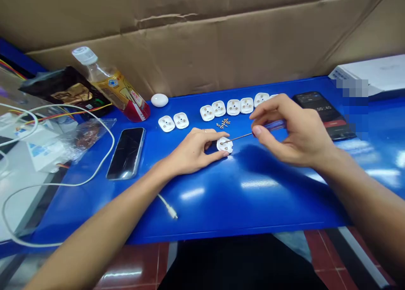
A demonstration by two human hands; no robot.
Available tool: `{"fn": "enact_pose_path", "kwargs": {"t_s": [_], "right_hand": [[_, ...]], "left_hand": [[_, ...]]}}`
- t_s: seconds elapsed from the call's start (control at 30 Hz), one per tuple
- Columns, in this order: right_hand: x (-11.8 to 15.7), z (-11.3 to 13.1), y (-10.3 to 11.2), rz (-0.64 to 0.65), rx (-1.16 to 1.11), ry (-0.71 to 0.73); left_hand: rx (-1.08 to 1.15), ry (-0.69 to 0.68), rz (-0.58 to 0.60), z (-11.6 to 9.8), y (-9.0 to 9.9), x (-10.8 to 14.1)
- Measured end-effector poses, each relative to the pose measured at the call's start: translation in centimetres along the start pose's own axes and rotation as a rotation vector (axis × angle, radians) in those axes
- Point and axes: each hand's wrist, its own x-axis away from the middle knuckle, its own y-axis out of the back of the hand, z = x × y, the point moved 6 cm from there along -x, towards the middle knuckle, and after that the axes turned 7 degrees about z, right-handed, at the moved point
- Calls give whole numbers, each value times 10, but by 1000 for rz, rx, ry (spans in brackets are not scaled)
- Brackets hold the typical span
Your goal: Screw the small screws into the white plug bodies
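My left hand grips a small white plastic part with metal contacts, thumb below and index finger above, on the blue table. In my right hand is a screwdriver, its thin shaft pointing left and its tip at a metal contact in the part. My fingers partly cover the handle. Just beyond the held part lies a small pile of screws. A row of similar white parts stretches along the back, and the right end of that row is partly behind my right hand.
On the left stand a drink bottle and a phone lying flat. A white cable loops over the left side, its plug near the front edge. Another phone and a white box are at right. Cardboard walls the back.
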Motion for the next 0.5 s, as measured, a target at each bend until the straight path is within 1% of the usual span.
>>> {"fn": "enact_pose_path", "kwargs": {"t_s": [0.1,0.2,0.27,0.37,0.5], "right_hand": [[0,-3,3,-31,83,-31],[-1,-2,1,55,-1,18],[-1,-1,0,107,-10,29],[0,-4,1,107,43,-21],[0,-4,-1,123,-33,-11]], "left_hand": [[-7,-4,4,0,0,0],[-15,6,1,1,0,0],[-21,8,-1,1,-1,0],[-27,11,2,2,-1,0],[-28,14,-1,2,0,1]]}}
